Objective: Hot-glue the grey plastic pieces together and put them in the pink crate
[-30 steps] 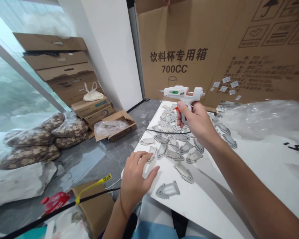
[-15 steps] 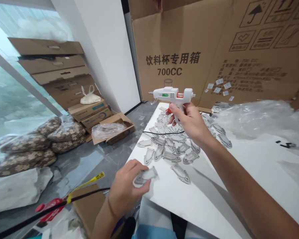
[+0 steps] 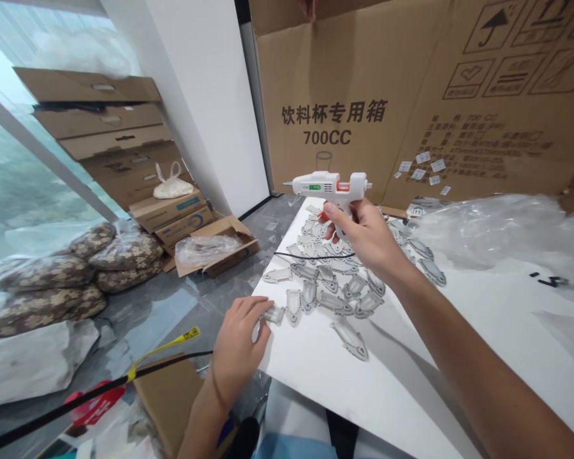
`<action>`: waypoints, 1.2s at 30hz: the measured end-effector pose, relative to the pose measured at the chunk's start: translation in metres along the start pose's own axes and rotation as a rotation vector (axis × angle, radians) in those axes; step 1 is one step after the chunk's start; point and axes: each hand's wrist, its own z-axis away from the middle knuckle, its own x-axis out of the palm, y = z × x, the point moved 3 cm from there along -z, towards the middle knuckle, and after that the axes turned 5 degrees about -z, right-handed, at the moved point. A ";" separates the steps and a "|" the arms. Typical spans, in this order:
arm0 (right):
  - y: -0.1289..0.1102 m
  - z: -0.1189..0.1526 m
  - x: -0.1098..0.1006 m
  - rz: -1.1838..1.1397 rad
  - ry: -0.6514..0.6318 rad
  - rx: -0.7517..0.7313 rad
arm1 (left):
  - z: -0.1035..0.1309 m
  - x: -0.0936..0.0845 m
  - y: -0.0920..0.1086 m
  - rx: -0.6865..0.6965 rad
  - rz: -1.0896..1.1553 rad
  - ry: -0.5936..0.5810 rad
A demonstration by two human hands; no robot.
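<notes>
My right hand (image 3: 363,233) is wrapped around the handle of a white hot glue gun (image 3: 328,185), with its metal nozzle pointing left and a finger by the orange trigger. At the table's left edge, my left hand (image 3: 242,341) has its fingers and thumb around a small clear plastic piece with a grey rim (image 3: 273,314); the fingers partly hide it. Several similar clear plastic pieces (image 3: 333,302) lie close together on the white table (image 3: 316,357) beyond it. One separate piece (image 3: 349,338) rests nearer to me.
A large cardboard box (image 3: 335,76) stands behind the table, with small white labels stuck on it. Clear plastic wrap (image 3: 488,229) lies at the right. A black cord (image 3: 310,256) crosses the pieces. Cartons (image 3: 172,213) and patterned bundles (image 3: 52,274) are on the left.
My left hand has moved away from me and slightly left with the plastic piece, bringing it beside the others. Some nearby pieces have shifted slightly. The glue gun has moved a little left.
</notes>
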 end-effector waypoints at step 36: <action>-0.004 -0.010 -0.014 -0.046 -0.011 0.009 | -0.041 0.007 0.035 -0.189 -0.197 -0.032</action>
